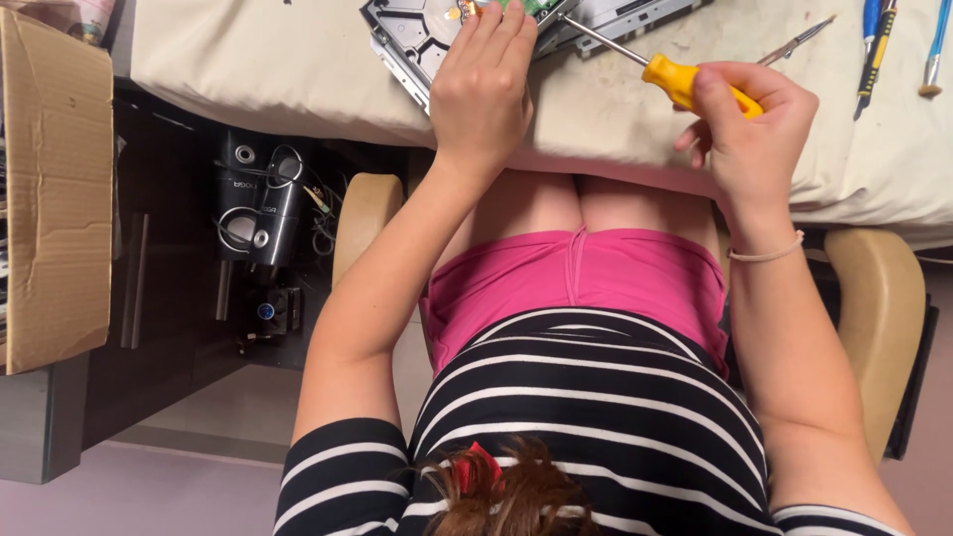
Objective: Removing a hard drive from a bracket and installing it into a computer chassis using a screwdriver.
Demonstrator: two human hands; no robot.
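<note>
**Screwdriver poised over an opened drive on a covered surface**

Screwdriver (685, 81) with a yellow handle sits in the right hand (747, 124), whose fingers are curled tight around the grip; its thin metal shaft slants up and left toward the opened metal drive (422, 35) lying at the far edge of the view. The left hand (481, 84) rests flat on that drive, fingers stretched forward and close together, fingertips touching a small green and orange part inside it. Both lie on a surface (298, 69) draped with a pale cloth.

The shaft meets the drive at a shallow angle, so the tip could slip off a screw and skid toward the left fingers nearby. The drive hangs close to the surface's near edge; a hard push might shift it on the loose cloth.

To the right lie tweezers (799, 40) and several blue-handled tools (874, 45). A cardboard box (55, 189) stands at far left, and black speakers (253, 203) with tangled cables sit below.

The drive's upper half is cut off by the frame, and the screwdriver's tip is hidden among its parts, so what it touches cannot be made out.
</note>
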